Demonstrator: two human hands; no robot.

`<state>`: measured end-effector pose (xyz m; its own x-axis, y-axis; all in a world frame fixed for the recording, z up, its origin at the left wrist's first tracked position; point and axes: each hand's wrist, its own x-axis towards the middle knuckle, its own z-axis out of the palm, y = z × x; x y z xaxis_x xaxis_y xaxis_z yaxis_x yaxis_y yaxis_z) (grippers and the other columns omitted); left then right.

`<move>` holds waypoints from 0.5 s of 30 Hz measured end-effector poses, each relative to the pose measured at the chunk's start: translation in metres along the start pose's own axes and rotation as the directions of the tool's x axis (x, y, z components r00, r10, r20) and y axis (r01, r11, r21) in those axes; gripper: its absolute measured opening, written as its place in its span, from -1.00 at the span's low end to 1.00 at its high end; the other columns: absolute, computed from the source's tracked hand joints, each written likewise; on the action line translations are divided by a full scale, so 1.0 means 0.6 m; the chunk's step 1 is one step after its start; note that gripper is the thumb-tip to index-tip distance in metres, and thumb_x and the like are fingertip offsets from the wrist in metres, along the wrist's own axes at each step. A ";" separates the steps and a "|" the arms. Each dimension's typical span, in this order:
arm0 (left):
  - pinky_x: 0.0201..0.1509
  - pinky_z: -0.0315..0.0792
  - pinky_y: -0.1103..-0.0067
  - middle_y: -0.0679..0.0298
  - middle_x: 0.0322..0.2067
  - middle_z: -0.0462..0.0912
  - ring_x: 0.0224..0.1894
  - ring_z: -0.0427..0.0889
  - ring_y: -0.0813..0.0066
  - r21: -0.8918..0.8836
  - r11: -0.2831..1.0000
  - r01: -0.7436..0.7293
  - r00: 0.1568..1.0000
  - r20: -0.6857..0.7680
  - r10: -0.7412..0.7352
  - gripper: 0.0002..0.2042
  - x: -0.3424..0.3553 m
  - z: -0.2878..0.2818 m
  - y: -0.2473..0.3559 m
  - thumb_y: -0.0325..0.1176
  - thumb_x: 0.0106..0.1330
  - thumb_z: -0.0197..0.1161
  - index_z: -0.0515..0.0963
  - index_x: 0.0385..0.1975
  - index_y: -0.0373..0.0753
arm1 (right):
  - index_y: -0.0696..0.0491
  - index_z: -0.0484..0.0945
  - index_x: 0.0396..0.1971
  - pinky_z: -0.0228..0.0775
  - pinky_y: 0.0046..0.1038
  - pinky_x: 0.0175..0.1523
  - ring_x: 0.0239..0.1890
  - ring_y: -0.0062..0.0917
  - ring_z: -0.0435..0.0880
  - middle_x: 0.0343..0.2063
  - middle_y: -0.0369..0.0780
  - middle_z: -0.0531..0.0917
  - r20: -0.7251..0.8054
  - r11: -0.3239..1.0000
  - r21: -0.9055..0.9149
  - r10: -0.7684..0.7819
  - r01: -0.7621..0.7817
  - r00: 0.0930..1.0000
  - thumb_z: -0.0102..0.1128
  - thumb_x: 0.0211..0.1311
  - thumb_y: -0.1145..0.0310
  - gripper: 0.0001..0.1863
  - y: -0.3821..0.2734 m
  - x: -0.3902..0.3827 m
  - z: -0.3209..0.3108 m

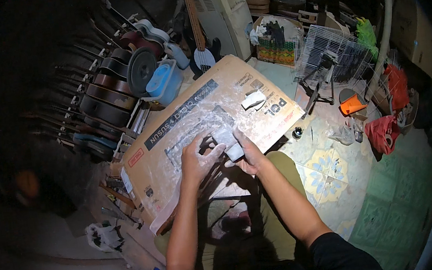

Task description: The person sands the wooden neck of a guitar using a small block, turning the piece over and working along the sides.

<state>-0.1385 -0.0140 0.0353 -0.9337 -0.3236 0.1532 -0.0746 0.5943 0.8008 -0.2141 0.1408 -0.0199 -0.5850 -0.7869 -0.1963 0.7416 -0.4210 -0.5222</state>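
the left hand (196,161) lies flat, fingers (191,144) spread, on a dusty dark part (212,148) lying on the cardboard (176,155); the right hand (247,155) grips a grey block (229,144), fingers curled around it, touching the part just beside the left hand. a folded white scrap (253,100) lies farther up the cardboard; guitars (115,88) lean at the left.
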 end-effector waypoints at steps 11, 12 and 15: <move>-0.07 0.57 0.59 0.26 -0.21 0.72 -0.19 0.68 0.55 -0.143 0.989 -0.025 0.991 -0.136 0.006 -0.57 -0.006 -0.007 -0.036 -0.46 -0.02 0.60 0.63 -0.11 -0.31 | 0.13 0.51 0.09 0.47 -0.57 -0.29 -0.36 -0.68 0.58 -0.32 -0.32 0.65 0.025 0.721 -0.644 -0.314 0.256 0.949 0.01 0.52 -0.01 -0.51 0.027 0.028 -0.015; -0.09 0.58 0.59 0.26 -0.22 0.72 -0.20 0.68 0.56 -0.195 0.981 0.005 0.990 -0.138 -0.032 -0.58 -0.006 -0.007 -0.032 -0.48 -0.03 0.61 0.63 -0.13 -0.32 | 0.13 0.51 0.10 0.47 -0.57 -0.30 -0.37 -0.69 0.58 -0.32 -0.32 0.65 0.035 0.714 -0.644 -0.330 0.274 0.943 0.00 0.52 -0.03 -0.50 0.032 0.028 -0.012; -0.15 0.59 0.60 0.28 -0.25 0.71 -0.22 0.68 0.59 -0.256 0.963 0.087 0.987 -0.110 -0.118 -0.60 -0.012 -0.007 -0.015 -0.50 -0.04 0.61 0.63 -0.17 -0.32 | 0.14 0.49 0.14 0.48 -0.54 -0.19 -0.29 -0.64 0.60 -0.23 -0.29 0.66 0.063 0.743 -0.605 -0.314 0.287 0.947 -0.02 0.53 -0.03 -0.47 0.042 0.027 -0.018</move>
<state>-0.1297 -0.0198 0.0294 -0.8740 -0.4708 0.1203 -0.0630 0.3552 0.9326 -0.2083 0.1222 -0.0451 -0.7662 -0.6418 0.0307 0.1847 -0.2658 -0.9462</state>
